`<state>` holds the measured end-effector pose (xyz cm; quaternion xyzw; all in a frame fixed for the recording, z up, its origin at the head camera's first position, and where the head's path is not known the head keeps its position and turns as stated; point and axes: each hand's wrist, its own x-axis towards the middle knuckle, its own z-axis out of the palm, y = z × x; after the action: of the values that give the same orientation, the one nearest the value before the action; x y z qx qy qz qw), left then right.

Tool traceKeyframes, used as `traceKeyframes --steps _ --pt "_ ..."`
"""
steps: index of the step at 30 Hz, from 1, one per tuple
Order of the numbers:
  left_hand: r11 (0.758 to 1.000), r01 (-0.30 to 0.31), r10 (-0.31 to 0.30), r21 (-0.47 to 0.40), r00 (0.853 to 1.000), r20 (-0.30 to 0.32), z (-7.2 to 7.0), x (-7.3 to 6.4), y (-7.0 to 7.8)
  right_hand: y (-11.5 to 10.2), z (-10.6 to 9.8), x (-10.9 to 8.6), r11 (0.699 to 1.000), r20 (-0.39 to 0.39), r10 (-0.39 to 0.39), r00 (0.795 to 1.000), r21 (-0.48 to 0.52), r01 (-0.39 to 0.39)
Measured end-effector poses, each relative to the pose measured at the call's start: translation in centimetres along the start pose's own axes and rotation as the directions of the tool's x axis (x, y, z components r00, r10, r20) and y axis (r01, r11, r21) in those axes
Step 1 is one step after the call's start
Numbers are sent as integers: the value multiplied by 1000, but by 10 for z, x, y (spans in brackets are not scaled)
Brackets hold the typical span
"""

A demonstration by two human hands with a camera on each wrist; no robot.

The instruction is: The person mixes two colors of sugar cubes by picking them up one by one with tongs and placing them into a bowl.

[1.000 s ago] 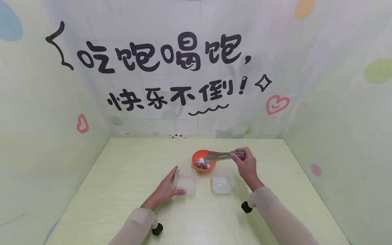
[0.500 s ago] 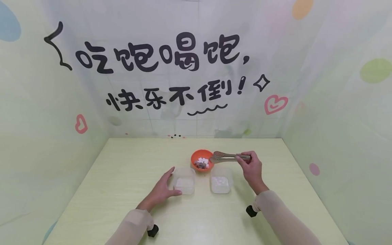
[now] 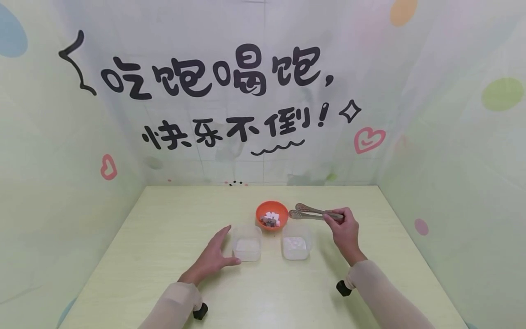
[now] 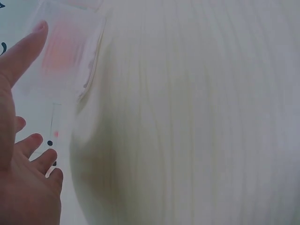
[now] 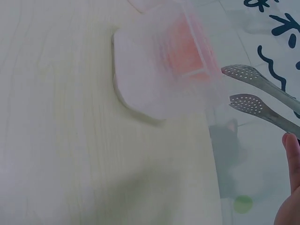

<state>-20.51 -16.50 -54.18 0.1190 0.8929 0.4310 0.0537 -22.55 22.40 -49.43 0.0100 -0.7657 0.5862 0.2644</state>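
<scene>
An orange bowl (image 3: 268,206) stands toward the back of the table, with white cubes (image 3: 271,215) and grey-brown pieces (image 3: 269,223) inside. In front of it are two translucent plastic boxes, a left box (image 3: 248,255) and a right box (image 3: 296,254). My left hand (image 3: 210,258) is beside the left box, thumb and fingers spread, holding nothing. My right hand (image 3: 345,232) grips metal tongs (image 3: 315,213) by the handle end, right of the bowl. Their perforated tips (image 5: 247,103) are apart, with nothing between them in the right wrist view.
The pale wooden table (image 3: 263,292) meets a printed back wall (image 3: 230,169) just behind the bowl. Side walls (image 3: 444,183) enclose it left and right. Something whitish shows in the bottom of the right box.
My right hand has drawn the tongs rightward, out of the bowl, and their tips now stand farther apart. My left hand has shifted slightly left, away from the left box.
</scene>
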Motion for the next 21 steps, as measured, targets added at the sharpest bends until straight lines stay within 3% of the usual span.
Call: traceKeyframes --steps 10,16,21 --pt "988 -53 52 147 999 11 -5 -2 -8 14 -8 -11 994 -6 58 998 -94 -59" --pt "970 -111 114 214 994 2 -9 -5 -14 20 -11 -17 992 -23 57 998 -114 -59" --pt "957 -124 129 261 992 -4 -12 -7 -17 28 -13 -20 988 -23 55 998 -141 -58"
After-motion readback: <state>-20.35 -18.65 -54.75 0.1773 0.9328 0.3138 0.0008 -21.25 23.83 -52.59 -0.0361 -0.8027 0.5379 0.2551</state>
